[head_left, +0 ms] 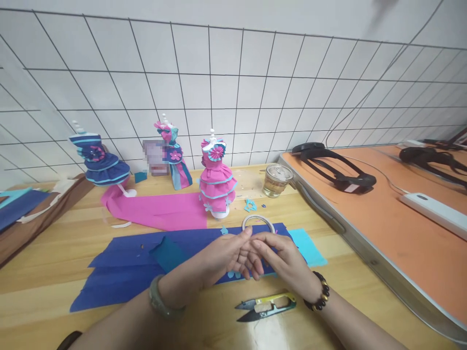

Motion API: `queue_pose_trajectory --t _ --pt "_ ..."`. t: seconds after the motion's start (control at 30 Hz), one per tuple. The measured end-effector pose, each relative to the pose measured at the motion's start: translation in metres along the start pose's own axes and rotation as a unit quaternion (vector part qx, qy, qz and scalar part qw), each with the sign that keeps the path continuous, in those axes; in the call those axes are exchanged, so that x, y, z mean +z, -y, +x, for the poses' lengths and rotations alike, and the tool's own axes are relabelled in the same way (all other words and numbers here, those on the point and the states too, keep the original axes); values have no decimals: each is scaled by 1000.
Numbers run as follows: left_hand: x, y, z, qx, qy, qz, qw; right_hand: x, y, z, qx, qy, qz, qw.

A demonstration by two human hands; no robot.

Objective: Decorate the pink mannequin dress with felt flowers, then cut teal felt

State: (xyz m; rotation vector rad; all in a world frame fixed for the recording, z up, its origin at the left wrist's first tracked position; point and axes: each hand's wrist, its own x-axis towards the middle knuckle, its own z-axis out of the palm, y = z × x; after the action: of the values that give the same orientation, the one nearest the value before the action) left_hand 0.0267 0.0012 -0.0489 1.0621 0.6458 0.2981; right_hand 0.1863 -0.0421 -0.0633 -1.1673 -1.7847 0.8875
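Note:
My left hand [237, 256] is turned palm up, its fingers loosely curled and apart, above dark blue crepe paper [131, 253]. From the right, my right hand [286, 262] meets it, its bent fingers at the left thumb and palm. Whether anything small is between the right fingertips is hidden. A roll of white tape [268, 221] lies just behind both hands. Thread snips [268, 307] with a yellow and black body lie in front of them. Small light blue paper flowers [234, 275] lie under the hands.
Three small dress forms stand behind: one in a blue dress [105, 167], one in a mixed-colour gown [177, 163], one in a pink tiered dress [218, 182]. Pink crepe paper [164, 210], a glass cup [276, 182] and light blue paper [308, 248] lie around. Black headsets [337, 170] rest on the orange surface.

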Motion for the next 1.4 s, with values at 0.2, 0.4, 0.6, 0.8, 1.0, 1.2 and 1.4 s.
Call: queue_pose_trajectory --t 0.2,0.4,0.6,0.8,1.0,1.2,1.4 --pt "-1 -2 -1 8 -7 5 1000 1 2 1 0 29 21 999" --pt "-3 -2 0 17 -34 -15 999 2 2 0 -10 4 -33 999" --pt "-2 -3 -1 3 -26 -24 999 4 -9 -1 -30 -73 -86 993" --pt "-10 -3 -1 -16 8 -121 993 -4 -15 -3 -189 -84 -264 942" --pt "-18 2 2 -39 45 -226 972 -19 -13 -7 -319 -57 -412 851" --pt "-14 -6 -3 -17 1 -217 976 -16 -17 -6 -316 -93 -383 863" --pt "-25 -19 -6 118 -205 -245 940 -6 -18 -2 -253 -179 -291 905"
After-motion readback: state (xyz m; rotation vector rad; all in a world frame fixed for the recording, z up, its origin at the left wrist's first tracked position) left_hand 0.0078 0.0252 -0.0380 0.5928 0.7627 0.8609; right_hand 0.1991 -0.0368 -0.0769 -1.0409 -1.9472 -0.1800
